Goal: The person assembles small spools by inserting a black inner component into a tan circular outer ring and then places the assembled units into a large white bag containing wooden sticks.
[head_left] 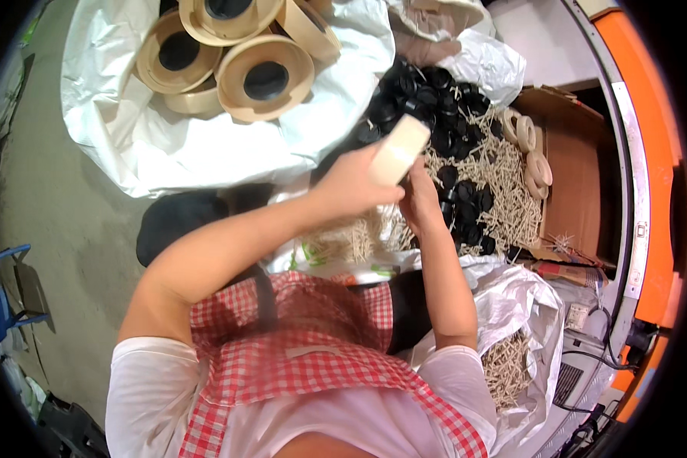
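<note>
My left hand (353, 185) is closed round a cream plastic ring-shaped part (401, 149), seen edge-on and tilted, in front of my chest. Close beside its lower right edge is my right hand (420, 197), its fingers curled and partly hidden; what they hold, if anything, I cannot make out. Just beyond lie black round caps (454, 126) and a heap of small cream plastic pegs (504, 179). At the upper left, large beige cup-like rings with black centres (266, 79) are piled in a white plastic sack (107, 114).
Several pale rings (538, 169) line the edge of an open cardboard box (576, 183) on the right. An orange machine frame (653, 153) stands beyond it. Near my right elbow, a white bag (538, 305) holds more pegs (506, 370). A blue metal stand (0, 294) is at the far left.
</note>
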{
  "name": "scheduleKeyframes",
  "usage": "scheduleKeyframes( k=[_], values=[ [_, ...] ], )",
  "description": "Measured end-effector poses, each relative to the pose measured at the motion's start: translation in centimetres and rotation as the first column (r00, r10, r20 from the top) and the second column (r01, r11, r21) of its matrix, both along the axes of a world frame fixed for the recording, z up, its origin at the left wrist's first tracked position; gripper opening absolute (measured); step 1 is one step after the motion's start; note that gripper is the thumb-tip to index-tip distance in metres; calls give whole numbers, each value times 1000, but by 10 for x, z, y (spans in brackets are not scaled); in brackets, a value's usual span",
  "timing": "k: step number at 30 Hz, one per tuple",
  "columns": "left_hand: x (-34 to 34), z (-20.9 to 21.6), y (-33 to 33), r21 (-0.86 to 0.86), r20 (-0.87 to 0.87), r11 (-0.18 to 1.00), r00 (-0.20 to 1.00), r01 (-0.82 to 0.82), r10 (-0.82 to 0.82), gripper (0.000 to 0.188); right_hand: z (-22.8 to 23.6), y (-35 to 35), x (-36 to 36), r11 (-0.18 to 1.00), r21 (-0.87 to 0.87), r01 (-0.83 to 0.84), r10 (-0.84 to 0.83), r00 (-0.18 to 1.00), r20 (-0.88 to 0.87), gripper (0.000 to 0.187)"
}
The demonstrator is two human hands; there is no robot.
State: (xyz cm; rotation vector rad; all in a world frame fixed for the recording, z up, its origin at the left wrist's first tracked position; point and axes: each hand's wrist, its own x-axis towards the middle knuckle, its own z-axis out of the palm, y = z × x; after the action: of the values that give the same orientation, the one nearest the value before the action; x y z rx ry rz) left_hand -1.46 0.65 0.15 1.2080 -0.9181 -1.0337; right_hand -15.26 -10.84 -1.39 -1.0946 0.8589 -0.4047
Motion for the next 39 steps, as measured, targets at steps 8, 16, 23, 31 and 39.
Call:
scheduleKeyframes(
  k=[8, 16, 23, 31, 39],
  values=[
    [17, 14, 9, 60, -444, 940, 852, 335, -275, 46, 34, 20, -18, -27, -858, -512, 209, 837, -506, 56],
    [10, 4, 6, 56, -226, 982, 960, 182, -165, 44, 2, 4, -21, 588, -714, -379, 209, 924, -319, 83],
    [5, -12, 6, 49, -203, 996, 977, 73, -62, 46, 19, 7, -11, 427, -800, -421, 87, 900, -427, 73],
    [4, 3, 5, -39, -316, 993, 942, 107, -114, 43, 10, 5, -14, 886, -370, -279, 164, 935, -313, 49],
    [84, 35, -2, -323, -602, 746, 735, -582, 313, 52, -78, -91, -102, 926, -300, 229, -344, 840, -421, 25]
  ],
)
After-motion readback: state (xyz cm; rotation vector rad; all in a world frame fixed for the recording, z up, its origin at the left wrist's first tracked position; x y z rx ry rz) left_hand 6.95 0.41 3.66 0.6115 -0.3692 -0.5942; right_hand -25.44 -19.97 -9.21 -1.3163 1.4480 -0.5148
